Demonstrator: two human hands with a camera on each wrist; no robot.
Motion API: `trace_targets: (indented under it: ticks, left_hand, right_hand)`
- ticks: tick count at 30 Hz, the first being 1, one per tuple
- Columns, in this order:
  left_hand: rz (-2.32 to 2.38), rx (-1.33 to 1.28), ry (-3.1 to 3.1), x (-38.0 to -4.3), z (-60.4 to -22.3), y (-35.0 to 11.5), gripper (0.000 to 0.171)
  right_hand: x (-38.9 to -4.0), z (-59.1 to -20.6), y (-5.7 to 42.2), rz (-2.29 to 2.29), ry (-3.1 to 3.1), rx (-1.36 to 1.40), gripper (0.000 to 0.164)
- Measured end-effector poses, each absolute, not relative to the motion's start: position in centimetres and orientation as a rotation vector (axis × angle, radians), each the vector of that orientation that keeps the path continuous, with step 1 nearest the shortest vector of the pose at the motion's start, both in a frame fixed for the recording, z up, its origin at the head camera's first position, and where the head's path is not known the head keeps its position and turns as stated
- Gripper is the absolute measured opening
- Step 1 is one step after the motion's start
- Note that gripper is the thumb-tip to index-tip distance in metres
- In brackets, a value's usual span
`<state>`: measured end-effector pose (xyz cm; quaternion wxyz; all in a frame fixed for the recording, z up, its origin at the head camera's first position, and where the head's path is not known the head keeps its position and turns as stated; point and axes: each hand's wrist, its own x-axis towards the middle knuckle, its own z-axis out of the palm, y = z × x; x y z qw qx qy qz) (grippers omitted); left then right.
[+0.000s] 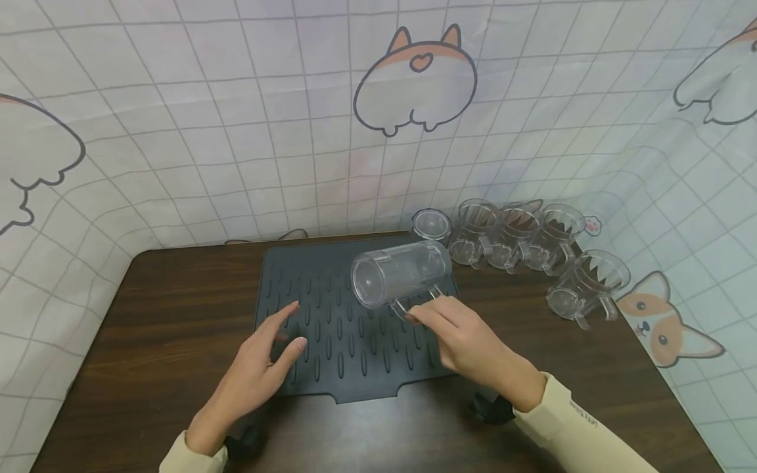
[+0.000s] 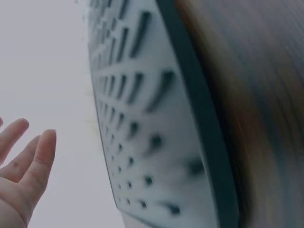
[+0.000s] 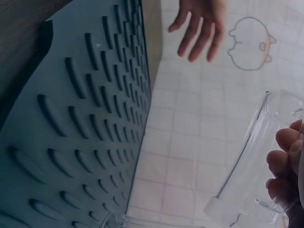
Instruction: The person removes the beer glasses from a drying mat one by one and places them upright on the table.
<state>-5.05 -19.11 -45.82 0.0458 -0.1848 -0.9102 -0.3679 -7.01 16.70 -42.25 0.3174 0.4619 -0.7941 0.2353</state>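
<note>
A clear mug [image 1: 408,270] is held sideways above the dark drying mat [image 1: 331,387], one round end facing left. The fingers of my right hand [image 1: 473,338] curl around its handle; the right wrist view shows them against the mug [image 3: 249,156]. Over the mat's left part, my left hand [image 1: 254,368] hovers with fingers spread and thumb apart, touching nothing. In the left wrist view, that left hand [image 2: 23,175] shows only partly, at the lower left.
Another clear vessel [image 1: 432,225] stands at the mat's far right corner. Right of it, several clear mugs [image 1: 514,236] line the back edge, and one more mug [image 1: 582,289] stands nearer the right edge. A patterned cloth [image 1: 296,131] rises behind the wooden table [image 1: 148,328].
</note>
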Motion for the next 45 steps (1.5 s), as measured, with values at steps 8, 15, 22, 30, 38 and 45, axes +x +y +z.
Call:
trace_targets:
  ticks: [8, 15, 22, 30, 38, 45]
  left_hand:
    - [-1.427, -0.527, -2.553, -5.2, -45.8, -17.2, 0.058]
    - [-1.692, -0.606, -2.423, -4.9, -45.4, -15.5, 0.062]
    - [-1.857, -0.683, -2.305, -5.0, -45.5, -13.8, 0.064]
    - [-1.932, -0.668, -2.294, -5.1, -45.9, -12.1, 0.064]
    - [-1.969, -0.636, -2.323, -5.2, -46.3, -10.9, 0.067]
    - [-2.006, -0.599, -2.325, -5.2, -46.3, -10.1, 0.068]
  right_hand:
    - [-6.6, -42.9, 16.3, 0.468, -2.042, 1.246, 0.041]
    - [-6.1, -43.5, 15.9, 0.413, -2.04, 1.237, 0.039]
    - [-5.7, -44.2, 15.3, 0.364, -2.001, 1.231, 0.035]
    - [-5.2, -45.1, 15.1, 0.301, -2.085, 1.232, 0.035]
    - [-5.0, -45.6, 14.9, 0.272, -2.093, 1.23, 0.034]
    - [-4.7, -46.0, 14.9, 0.22, -2.158, 1.233, 0.037]
